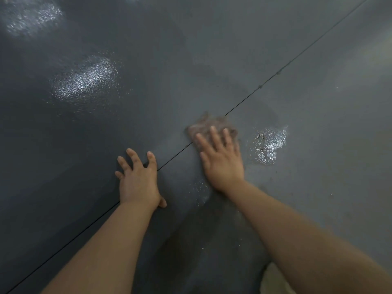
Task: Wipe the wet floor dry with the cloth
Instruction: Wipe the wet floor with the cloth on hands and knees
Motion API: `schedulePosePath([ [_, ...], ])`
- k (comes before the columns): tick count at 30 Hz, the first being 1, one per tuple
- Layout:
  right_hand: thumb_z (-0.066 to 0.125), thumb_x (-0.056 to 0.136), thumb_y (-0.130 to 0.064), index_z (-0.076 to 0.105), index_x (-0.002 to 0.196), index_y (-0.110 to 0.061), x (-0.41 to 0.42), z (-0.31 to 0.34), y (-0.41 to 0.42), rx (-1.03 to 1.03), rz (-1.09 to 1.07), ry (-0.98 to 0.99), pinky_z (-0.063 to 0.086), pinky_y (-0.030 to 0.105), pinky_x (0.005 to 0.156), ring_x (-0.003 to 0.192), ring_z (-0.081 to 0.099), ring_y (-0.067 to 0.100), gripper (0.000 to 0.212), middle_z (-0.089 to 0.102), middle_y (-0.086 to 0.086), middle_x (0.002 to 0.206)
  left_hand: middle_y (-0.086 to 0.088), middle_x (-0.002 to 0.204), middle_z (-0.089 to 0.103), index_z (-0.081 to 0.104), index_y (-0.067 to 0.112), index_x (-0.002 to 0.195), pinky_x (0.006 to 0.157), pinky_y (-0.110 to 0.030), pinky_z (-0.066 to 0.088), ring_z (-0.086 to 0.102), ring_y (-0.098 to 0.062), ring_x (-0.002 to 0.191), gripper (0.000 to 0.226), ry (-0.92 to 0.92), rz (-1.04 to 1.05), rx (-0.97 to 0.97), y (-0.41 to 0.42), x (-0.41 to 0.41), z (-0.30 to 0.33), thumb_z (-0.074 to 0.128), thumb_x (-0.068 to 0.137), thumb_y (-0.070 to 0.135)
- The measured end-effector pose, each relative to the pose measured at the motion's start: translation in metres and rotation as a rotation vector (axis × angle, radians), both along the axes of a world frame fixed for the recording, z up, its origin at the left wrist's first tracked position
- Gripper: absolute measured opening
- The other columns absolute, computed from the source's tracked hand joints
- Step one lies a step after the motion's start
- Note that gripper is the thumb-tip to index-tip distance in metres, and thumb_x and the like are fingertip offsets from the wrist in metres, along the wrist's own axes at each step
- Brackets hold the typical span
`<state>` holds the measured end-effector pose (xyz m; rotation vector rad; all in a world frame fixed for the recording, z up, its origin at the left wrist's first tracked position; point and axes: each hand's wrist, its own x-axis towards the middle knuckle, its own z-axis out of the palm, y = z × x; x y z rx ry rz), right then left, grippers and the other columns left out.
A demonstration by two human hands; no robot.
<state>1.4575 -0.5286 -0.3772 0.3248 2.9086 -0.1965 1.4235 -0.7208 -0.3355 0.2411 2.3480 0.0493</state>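
Observation:
A small brownish cloth (206,125) lies flat on the dark grey floor (148,49), blurred and mostly under my fingers. My right hand (221,159) presses on the cloth with straight, spread fingers. My left hand (137,178) rests flat on the floor to the left, fingers spread, holding nothing. A shiny wet patch (268,145) glistens just right of the cloth. A fainter wet streak (200,192) lies between my wrists.
A thin dark seam (265,82) runs diagonally across the floor from lower left to upper right, passing under my hands. Bright reflections (84,81) shine on the floor at upper left. A pale object (273,281) peeks out at the bottom edge under my right forearm.

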Motion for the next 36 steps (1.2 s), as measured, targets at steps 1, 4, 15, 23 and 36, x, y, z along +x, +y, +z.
schedulePosePath([
  [1,0.011,0.087,-0.050,0.027,0.146,-0.040,0.001,-0.001,0.020,0.018,-0.111,0.002,0.015,0.054,0.114,0.144,0.014,0.034,0.062,0.020,0.001,0.157,-0.028,0.150,-0.021,-0.009,0.016,0.150,0.114,-0.053,0.016,-0.008,-0.050,0.140,0.127,0.000,-0.004,-0.003,0.000,0.000,0.000,0.083,0.066,0.042],
  [4,0.016,0.096,-0.050,0.015,0.149,-0.040,0.012,0.002,0.083,0.029,-0.428,-0.058,0.009,0.051,0.117,0.146,0.001,0.031,0.054,0.006,-0.001,0.160,-0.029,0.150,-0.021,-0.009,0.016,0.150,0.114,-0.054,0.016,-0.007,-0.051,0.139,0.127,0.009,-0.005,-0.008,0.001,-0.001,-0.002,0.083,0.066,0.042],
  [15,0.029,0.097,-0.041,0.024,0.149,-0.033,0.045,-0.005,-0.061,-0.037,-0.517,0.033,0.005,0.062,0.110,0.143,0.012,0.038,0.053,0.017,0.007,0.158,-0.032,0.149,-0.018,-0.007,0.014,0.150,0.112,-0.058,0.016,-0.005,-0.054,0.138,0.129,0.031,-0.010,-0.018,0.004,0.000,-0.001,0.085,0.063,0.039],
  [23,0.030,0.091,-0.045,0.037,0.140,-0.038,0.075,-0.006,-0.076,-0.034,0.121,-0.016,0.025,0.056,0.109,0.135,0.034,0.037,0.051,0.041,0.007,0.147,-0.029,0.150,-0.021,-0.010,0.015,0.150,0.113,-0.056,0.013,-0.010,-0.052,0.138,0.127,0.033,-0.003,0.037,-0.003,0.003,0.000,0.083,0.067,0.037],
  [36,0.020,0.101,-0.044,0.001,0.150,-0.038,-0.053,0.015,-0.068,-0.087,-0.384,-0.155,-0.005,0.063,0.110,0.144,-0.013,0.034,0.053,-0.011,0.000,0.159,-0.005,0.159,-0.005,0.015,0.020,0.151,0.116,-0.033,0.011,-0.001,-0.022,0.146,0.061,0.210,0.261,0.358,-0.097,0.021,0.002,0.046,0.099,0.029],
])
